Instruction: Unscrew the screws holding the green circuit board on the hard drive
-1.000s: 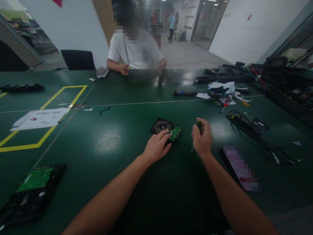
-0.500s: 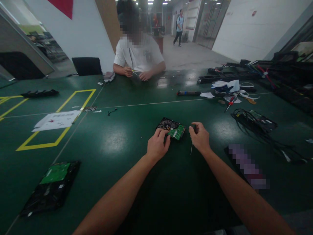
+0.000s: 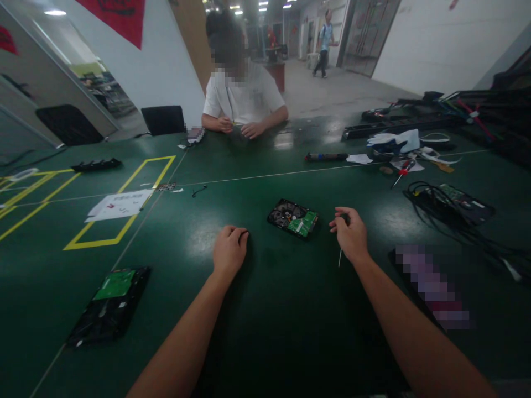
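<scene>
A hard drive [image 3: 288,216] lies on the green table with its green circuit board facing up, and neither hand touches it. To its left, my left hand [image 3: 229,251] rests low over the tabletop with thumb and fingers pinched together. Whatever sits between those fingertips, if anything, is too small to make out. Just right of the drive, my right hand [image 3: 350,235] is closed around the dark handle of a screwdriver [image 3: 340,258], whose thin shaft points down toward me.
A second hard drive [image 3: 110,307] lies at the left front. Papers [image 3: 120,204] lie in a yellow taped frame. On the right are a cable-draped drive [image 3: 467,202], a red-handled screwdriver [image 3: 402,173] and a blurred-out phone-like slab [image 3: 431,284]. A person [image 3: 246,99] sits opposite.
My left hand has left the hard drive and moved left to the bare tabletop. My right hand still holds the screwdriver beside the drive. The view has shifted slightly.
</scene>
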`<state>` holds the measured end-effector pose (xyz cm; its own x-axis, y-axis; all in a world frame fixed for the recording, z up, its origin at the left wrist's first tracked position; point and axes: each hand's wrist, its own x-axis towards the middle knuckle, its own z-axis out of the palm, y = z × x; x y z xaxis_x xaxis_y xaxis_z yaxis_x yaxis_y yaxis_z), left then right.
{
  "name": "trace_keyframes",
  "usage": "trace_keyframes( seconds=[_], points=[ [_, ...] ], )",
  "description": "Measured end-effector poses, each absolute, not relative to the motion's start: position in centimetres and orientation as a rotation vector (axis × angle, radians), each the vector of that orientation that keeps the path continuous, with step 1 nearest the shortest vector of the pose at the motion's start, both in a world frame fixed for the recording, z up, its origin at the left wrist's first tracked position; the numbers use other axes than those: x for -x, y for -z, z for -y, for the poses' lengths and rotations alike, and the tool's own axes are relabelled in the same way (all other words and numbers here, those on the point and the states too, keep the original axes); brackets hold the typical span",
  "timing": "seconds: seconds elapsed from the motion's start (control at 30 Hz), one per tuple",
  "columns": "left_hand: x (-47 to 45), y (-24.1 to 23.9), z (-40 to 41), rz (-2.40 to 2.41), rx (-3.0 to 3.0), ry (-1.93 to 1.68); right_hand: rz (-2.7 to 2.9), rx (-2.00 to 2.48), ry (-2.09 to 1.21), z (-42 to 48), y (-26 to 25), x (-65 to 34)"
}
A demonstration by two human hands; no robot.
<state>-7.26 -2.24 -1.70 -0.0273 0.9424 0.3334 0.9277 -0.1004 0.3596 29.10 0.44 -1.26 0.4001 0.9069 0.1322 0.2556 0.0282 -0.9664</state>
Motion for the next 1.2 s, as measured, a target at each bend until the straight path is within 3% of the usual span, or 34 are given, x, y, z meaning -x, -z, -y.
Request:
trace_keyframes(
  seconds=[0.23, 0.33, 0.5, 0.73, 1.0, 1.2],
  points=[
    [6.4, 1.4, 1.9, -2.162, -2.151, -0.706, 0.967, 1.487, -0.953, 0.7, 0.3, -29.2],
    [5.2, 0.9, 2.5, -2.12, -2.077, -0.841, 1.027, 1.463, -1.111, 2.0, -1.5, -28.1],
    [-1.5, -0.4, 4.4, -1.598, -1.761, -1.099, 1.46, 1.286, -1.452, 4.6, -4.3, -24.5],
    [-8.8, -0.4, 5.9, -1.176, -1.163, -1.257, 1.489, 1.276, -1.272, 5.2, -4.1, -23.2],
    [-8.0, 0.1, 6.6, -1.099, -1.09, -1.233, 1.788, 1.283, -0.835, 5.4, -4.6, -23.2],
    [-8.0, 0.2, 6.3, -1.058, -1.016, -1.257, 1.849, 1.252, -0.746, 5.6, -4.5, -23.0]
  ],
)
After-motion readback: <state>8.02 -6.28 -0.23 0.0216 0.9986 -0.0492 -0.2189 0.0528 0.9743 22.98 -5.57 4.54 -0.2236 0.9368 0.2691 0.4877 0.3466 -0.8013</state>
